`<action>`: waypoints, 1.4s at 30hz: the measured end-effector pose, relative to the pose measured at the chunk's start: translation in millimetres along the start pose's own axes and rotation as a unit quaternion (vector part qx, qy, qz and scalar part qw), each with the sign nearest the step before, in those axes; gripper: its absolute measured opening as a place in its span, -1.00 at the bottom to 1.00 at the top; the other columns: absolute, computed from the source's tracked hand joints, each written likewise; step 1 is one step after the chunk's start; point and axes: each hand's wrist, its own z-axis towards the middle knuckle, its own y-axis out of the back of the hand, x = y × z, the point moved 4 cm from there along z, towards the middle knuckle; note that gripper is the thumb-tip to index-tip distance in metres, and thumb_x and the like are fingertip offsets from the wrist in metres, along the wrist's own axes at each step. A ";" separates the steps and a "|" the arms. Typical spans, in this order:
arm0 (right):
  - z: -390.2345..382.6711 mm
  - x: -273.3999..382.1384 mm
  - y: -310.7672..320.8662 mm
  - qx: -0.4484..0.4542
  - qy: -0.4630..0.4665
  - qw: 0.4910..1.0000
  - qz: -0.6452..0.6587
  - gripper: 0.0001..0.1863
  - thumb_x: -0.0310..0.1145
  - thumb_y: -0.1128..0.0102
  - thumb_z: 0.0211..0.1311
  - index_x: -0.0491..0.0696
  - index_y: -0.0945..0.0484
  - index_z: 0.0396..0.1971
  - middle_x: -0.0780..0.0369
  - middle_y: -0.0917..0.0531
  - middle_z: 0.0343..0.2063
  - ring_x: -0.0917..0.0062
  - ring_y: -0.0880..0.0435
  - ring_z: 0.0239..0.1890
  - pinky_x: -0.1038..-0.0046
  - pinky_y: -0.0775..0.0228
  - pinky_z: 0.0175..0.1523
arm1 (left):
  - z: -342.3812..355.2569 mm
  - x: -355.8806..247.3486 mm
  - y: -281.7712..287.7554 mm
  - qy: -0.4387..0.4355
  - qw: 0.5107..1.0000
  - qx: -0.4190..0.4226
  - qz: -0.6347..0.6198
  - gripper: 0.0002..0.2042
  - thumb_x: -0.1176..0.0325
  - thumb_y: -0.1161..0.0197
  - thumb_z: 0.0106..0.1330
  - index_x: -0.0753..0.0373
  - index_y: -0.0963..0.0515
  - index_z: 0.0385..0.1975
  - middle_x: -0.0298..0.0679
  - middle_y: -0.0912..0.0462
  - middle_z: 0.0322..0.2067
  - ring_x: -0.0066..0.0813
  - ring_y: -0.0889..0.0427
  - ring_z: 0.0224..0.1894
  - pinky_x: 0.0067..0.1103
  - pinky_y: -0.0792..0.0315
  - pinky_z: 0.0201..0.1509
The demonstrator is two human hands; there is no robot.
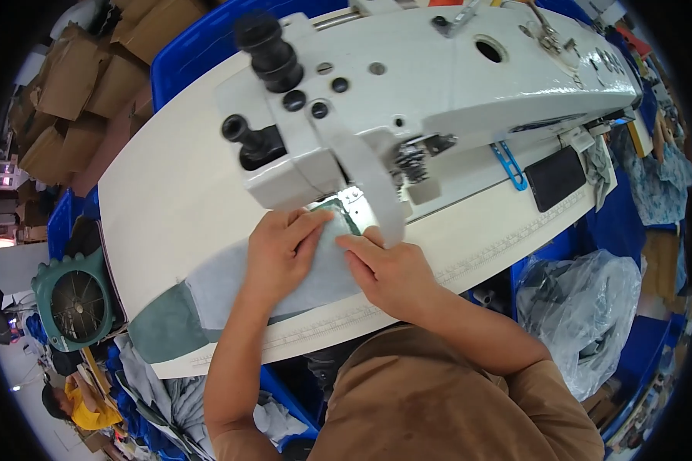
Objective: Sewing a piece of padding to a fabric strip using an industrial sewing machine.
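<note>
A white sewing machine stands over a pale table. At its metal needle plate lies a light grey-blue piece of fabric, with a dark green edge showing near the plate. My left hand is closed, its index finger and thumb pressed on the fabric just left of the plate. My right hand grips the fabric on the other side, fingers curled and index finger near the plate's front edge. A green part of the fabric spreads toward the table's left end. The machine head hides the needle area.
Right of the machine lie a blue thread snipper and a black phone. A printed ruler strip runs along the table's front edge. A green fan stands at left, cardboard boxes behind it. Plastic-wrapped goods fill a blue bin at right.
</note>
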 end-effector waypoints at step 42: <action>7.9 -9.1 12.0 -0.057 0.065 0.990 -0.110 -0.59 -0.43 -0.45 0.23 -0.07 -0.71 0.10 0.19 -0.61 -0.17 0.33 -0.69 -0.33 0.24 -0.46 -0.24 | -0.9 -20.9 -1.0 -0.059 0.997 -0.003 0.057 -0.87 0.38 -0.46 0.29 0.11 -0.73 -0.19 -0.32 -0.67 -0.30 -0.29 -0.68 -0.27 -0.36 -0.55 -0.16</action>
